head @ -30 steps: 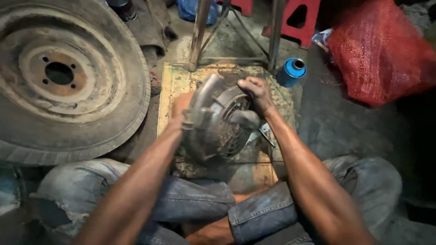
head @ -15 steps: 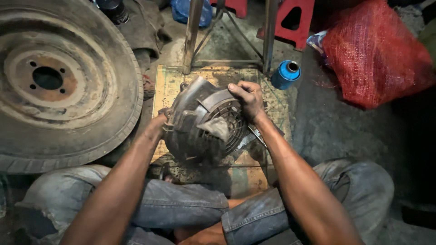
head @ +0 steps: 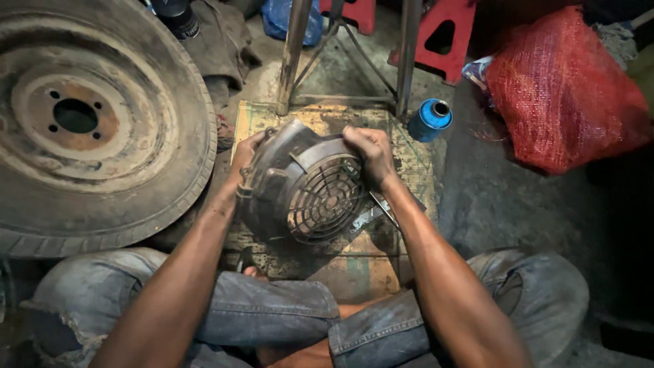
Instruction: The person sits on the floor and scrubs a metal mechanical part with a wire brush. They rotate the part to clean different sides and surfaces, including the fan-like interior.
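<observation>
A grimy grey fan cover [head: 300,184] with a round grille [head: 325,201] facing up is held above a stained wooden board [head: 340,259] on the floor. My left hand [head: 246,151] grips its upper left edge from behind, mostly hidden by the housing. On the upper right rim my right hand [head: 364,151] is closed, thumb and fingers wrapped over the edge. A thin metal tool [head: 383,208] lies on the board under my right wrist. My crossed legs in dirty jeans [head: 286,307] sit just below.
A worn tyre on a rusty rim [head: 88,123] lies at the left. A blue can [head: 429,119] stands beyond the board. Metal stand legs [head: 293,54], red stools [head: 453,41] and a red mesh sack [head: 565,88] are at the back and right.
The fan cover has been turned so its grille faces up and sits lower. My left hand has shifted from the side up to the top left edge.
</observation>
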